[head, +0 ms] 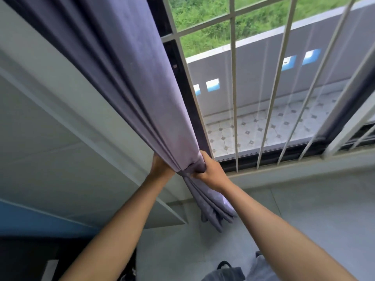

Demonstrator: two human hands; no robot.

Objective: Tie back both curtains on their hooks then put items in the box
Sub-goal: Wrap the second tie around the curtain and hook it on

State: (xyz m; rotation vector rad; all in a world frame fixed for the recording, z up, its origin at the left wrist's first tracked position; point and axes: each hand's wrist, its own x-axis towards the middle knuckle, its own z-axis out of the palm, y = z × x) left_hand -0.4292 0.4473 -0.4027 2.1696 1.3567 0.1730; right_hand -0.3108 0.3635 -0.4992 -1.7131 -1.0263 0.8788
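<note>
1. Head view: first step in hand, tying back the curtain (142,82) at the left edge of the barred window (263,98).
2. Right hand (211,171) clamped around the gathered folds and tie-back band (192,168); left hand (161,166) behind the cloth, fingers hidden, grip impossible to tell.
3. Next, probably: looping the band onto its hook, not visible here.
4. Lilac-grey, heavily pleated, bunched tight at the hands, loose tail hanging below.

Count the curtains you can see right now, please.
1. A purple curtain hangs left of the barred window, bunched where the left hand and right hand grip it. A second curtain may be out of frame.
</note>
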